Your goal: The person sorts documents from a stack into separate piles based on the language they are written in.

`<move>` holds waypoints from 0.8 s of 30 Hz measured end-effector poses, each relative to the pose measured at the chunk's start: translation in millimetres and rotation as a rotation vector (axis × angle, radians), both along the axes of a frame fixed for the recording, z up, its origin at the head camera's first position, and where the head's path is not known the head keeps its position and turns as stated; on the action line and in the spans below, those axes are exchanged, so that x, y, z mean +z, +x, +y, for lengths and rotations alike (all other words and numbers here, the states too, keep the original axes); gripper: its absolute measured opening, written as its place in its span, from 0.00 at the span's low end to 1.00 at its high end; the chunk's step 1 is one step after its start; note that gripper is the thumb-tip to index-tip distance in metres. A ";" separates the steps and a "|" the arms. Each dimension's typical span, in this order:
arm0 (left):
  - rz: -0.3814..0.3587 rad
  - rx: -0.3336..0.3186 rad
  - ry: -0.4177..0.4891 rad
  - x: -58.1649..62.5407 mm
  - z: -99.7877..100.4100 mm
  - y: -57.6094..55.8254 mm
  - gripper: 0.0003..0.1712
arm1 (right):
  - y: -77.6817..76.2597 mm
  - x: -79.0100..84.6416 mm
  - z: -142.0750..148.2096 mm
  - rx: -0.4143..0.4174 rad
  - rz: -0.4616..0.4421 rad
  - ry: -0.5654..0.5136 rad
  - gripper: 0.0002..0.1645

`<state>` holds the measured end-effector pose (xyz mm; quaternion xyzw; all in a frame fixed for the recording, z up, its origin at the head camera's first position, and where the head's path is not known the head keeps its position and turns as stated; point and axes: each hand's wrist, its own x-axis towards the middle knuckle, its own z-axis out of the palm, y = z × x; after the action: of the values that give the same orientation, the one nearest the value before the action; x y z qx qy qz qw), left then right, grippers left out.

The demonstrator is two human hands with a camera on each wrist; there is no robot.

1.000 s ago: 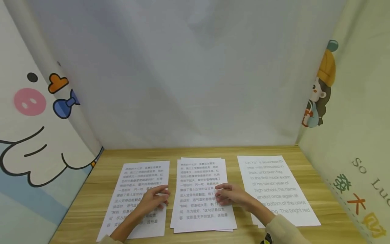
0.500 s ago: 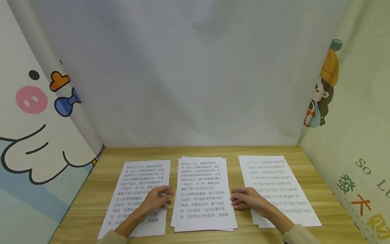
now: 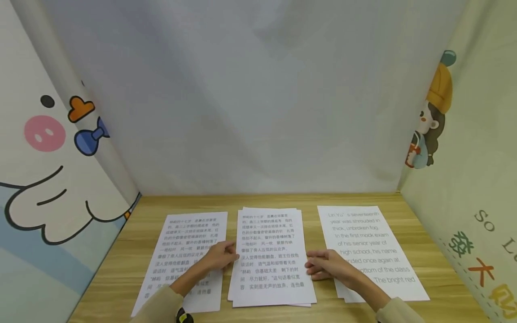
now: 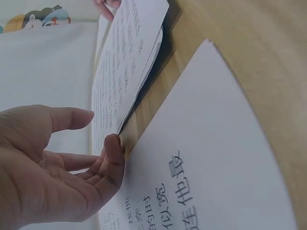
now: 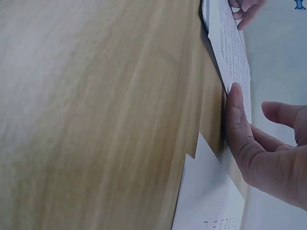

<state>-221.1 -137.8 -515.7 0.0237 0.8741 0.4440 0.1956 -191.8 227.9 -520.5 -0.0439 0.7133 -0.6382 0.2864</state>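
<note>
A stack of printed paper sheets lies in the middle of the table, its edges slightly uneven. At its left edge is my left hand, fingertips by the sheets, thumb held apart from the fingers in the left wrist view. My right hand is by the stack's right edge; in the right wrist view a fingertip meets the stack's side, and the thumb stands clear. Neither hand pinches the paper. Beneath the left forearm lies another printed sheet. Under the right wrist are sheets with English text, slightly offset.
The wood-grain table is bounded by a pale cloth wall behind. Cartoon-printed cloths stand at the left and right. Strips of bare wood separate the three paper groups.
My right hand has moved right, off the middle stack's top to its right edge. My left hand has moved right, from over the left sheet to the stack's left edge. The papers stay put.
</note>
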 end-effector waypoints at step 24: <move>0.027 0.058 0.196 4.3 3.2 -1.3 0.35 | -0.8 4.0 -0.6 -0.040 0.032 -0.008 0.33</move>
<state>-222.4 -134.6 -511.4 0.0233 0.8295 0.5324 0.1673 -192.6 227.2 -516.5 -0.0410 0.7158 -0.6460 0.2621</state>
